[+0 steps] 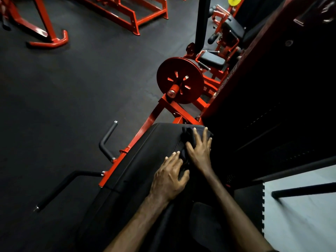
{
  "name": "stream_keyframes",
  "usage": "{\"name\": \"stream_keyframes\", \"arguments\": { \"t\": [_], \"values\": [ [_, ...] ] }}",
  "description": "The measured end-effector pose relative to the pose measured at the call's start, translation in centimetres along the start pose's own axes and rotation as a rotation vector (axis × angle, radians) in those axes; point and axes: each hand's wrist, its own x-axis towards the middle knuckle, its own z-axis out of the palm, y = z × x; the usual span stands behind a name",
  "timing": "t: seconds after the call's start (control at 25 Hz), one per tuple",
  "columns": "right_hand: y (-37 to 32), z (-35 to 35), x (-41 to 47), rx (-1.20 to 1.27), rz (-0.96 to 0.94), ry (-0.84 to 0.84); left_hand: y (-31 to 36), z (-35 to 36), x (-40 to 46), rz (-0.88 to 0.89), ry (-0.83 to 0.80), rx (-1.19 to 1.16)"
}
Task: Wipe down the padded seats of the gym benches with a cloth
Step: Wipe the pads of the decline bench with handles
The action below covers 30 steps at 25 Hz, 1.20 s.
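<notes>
Black vinyl fills the head view as a person bends over a padded seat (pixel 145 160) on a red-framed machine (pixel 154 113), both hands working a dark cloth (pixel 187 137) near the pad's far end. The right hand (pixel 199 151) lies flat, fingers spread, pressing the cloth down rather than closing on it; the left hand (pixel 169 180), just beside it, has its fingers curled, and its grip appears pinched on the cloth's near edge, though the dim light makes that hard to confirm. The cloth sits on the pad's right side, close to a dark upright panel (pixel 272 106). Judging by this position, one seat is mid-wipe; no sheen or streaks show how much is covered. More padded benches (pixel 212 59) wait beyond a red weight plate (pixel 180 80), apparently untouched.
</notes>
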Motion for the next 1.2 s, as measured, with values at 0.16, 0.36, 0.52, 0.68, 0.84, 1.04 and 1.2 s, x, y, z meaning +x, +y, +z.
{"name": "stream_keyframes", "arguments": {
  "t": [0.16,0.36,0.52,0.68,0.84,1.04,1.2],
  "values": [
    [-1.7,-1.9,4.5,-0.074,0.016,-0.044,-0.1,0.2,0.1,-0.023,0.008,-0.012],
    [-0.8,-1.5,4.2,-0.262,-0.131,-0.068,-0.1,0.4,-0.2,-0.009,0.044,-0.028],
    [-1.9,-2.7,8.1,-0.376,-0.174,-0.106,0.0,0.3,-0.1,-0.029,0.046,-0.014],
    [-3.9,-4.0,11.5,-0.337,-0.408,-0.254,0.2,-0.1,-0.6,-0.044,0.031,0.006],
    [-3.1,-2.4,10.5,-0.73,-0.81,-0.487,0.4,-0.4,-0.6,-0.083,0.008,0.001],
    [-7.6,1.8,16.0,-0.768,-0.716,-0.707,0.7,-0.7,-0.7,-0.073,0.027,0.03],
    [-6.4,2.7,11.7,-0.863,-1.075,-0.778,0.8,-0.9,-0.4,-0.091,0.025,0.038]
  ]
}}
